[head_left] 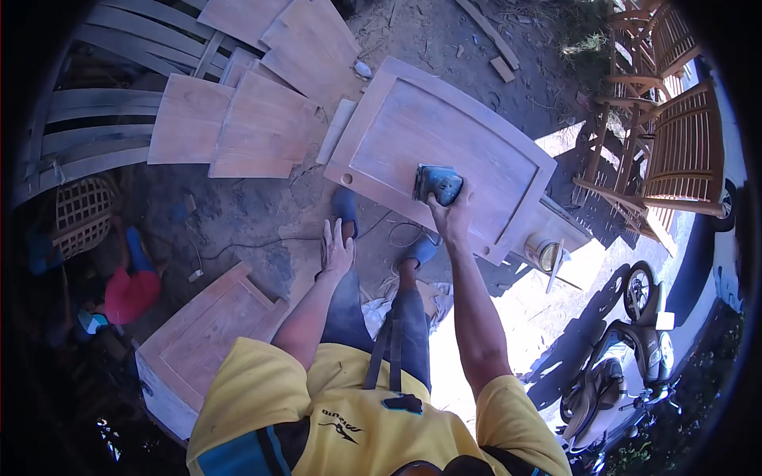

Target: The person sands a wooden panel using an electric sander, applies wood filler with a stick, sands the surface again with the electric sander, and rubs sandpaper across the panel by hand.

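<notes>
A wooden panel door (444, 131) with a raised frame and a recessed middle lies flat in front of me, coated with pale dust. On its recessed part sits a dark teal palm sander (435, 178). My right hand (452, 214) is wrapped round the near side of this sander. My left hand (337, 250) hangs in the air short of the door's near left corner, fingers extended and holding nothing. A round hole shows in the door's frame near that corner.
Several flat wooden panels (262, 127) lean at the upper left. Another framed wooden piece (210, 329) stands at lower left, near a crouching person in red (133, 293). A tin can (544, 250), wooden chairs (683, 143) and a motorcycle (615, 365) are on the right. A cord (254, 242) crosses the ground.
</notes>
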`<state>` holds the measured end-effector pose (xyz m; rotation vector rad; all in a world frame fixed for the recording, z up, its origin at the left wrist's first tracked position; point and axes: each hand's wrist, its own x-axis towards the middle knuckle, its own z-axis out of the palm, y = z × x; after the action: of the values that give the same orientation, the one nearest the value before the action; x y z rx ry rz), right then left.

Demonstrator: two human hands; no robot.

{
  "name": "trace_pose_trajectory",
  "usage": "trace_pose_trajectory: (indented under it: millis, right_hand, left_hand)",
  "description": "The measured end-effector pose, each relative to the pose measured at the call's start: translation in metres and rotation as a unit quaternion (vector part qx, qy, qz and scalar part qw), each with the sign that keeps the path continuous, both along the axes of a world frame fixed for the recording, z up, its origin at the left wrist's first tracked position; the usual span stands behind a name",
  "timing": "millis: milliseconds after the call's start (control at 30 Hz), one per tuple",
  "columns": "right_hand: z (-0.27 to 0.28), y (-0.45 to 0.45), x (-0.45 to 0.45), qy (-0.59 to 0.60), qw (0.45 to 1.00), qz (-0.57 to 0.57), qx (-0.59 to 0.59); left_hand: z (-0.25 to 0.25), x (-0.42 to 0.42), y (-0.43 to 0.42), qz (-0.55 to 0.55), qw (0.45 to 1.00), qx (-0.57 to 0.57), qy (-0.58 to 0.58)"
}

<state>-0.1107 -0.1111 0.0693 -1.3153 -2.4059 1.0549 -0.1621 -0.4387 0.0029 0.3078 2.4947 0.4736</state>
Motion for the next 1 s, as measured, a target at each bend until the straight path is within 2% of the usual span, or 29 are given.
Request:
trace_pose_trajectory:
  millis: [133,167,233,300,367,433,500,567,600,733,800,867,933,1000]
  right_hand:
    - [0.039,0.0,0.11,-0.044,0.998,-0.012,0.031]
    - [0.052,-0.003,0.138,-0.051,0.997,-0.029,0.039]
    - [0.068,-0.008,0.192,-0.125,0.989,-0.067,-0.046]
    - [0.079,-0.02,0.242,-0.144,0.985,-0.099,-0.006]
    - [0.093,-0.031,0.278,-0.22,0.967,-0.125,-0.044]
    - [0.1,-0.041,0.311,-0.223,0.96,-0.164,-0.048]
    - [0.105,-0.051,0.335,-0.266,0.949,-0.152,-0.074]
    - [0.105,-0.061,0.355,-0.254,0.945,-0.183,-0.094]
    - [0.103,-0.068,0.364,-0.256,0.943,-0.194,-0.091]
    - [0.089,-0.096,0.394,-0.231,0.927,-0.273,-0.113]
    - [0.083,-0.105,0.405,-0.216,0.916,-0.313,-0.126]
    - [0.077,-0.116,0.414,-0.213,0.908,-0.334,-0.132]
    - [0.071,-0.125,0.423,-0.209,0.904,-0.346,-0.14]
    - [0.068,-0.131,0.434,-0.205,0.902,-0.351,-0.145]
  left_hand:
    - [0.003,-0.011,-0.02,0.044,0.998,-0.015,-0.04]
    - [0.005,-0.011,-0.025,0.027,0.999,-0.006,-0.047]
    - [0.009,-0.018,-0.031,0.021,0.998,0.019,-0.057]
    - [0.023,-0.019,-0.035,-0.031,0.997,0.045,-0.062]
    - [0.046,-0.025,-0.031,-0.039,0.996,0.048,-0.065]
    - [0.062,-0.025,-0.031,-0.076,0.994,0.056,-0.06]
    - [0.079,-0.029,-0.026,-0.104,0.992,0.061,-0.047]
    - [0.1,-0.033,-0.012,-0.125,0.981,0.121,-0.089]
    - [0.123,-0.029,0.005,-0.107,0.976,0.148,-0.119]
    - [0.21,-0.014,0.082,-0.157,0.949,0.2,-0.188]
    - [0.248,0.0,0.121,-0.204,0.901,0.293,-0.247]
    - [0.313,0.023,0.166,-0.268,0.858,0.326,-0.292]
    - [0.388,0.053,0.203,-0.358,0.779,0.397,-0.327]
    - [0.467,0.085,0.231,-0.461,0.651,0.474,-0.373]
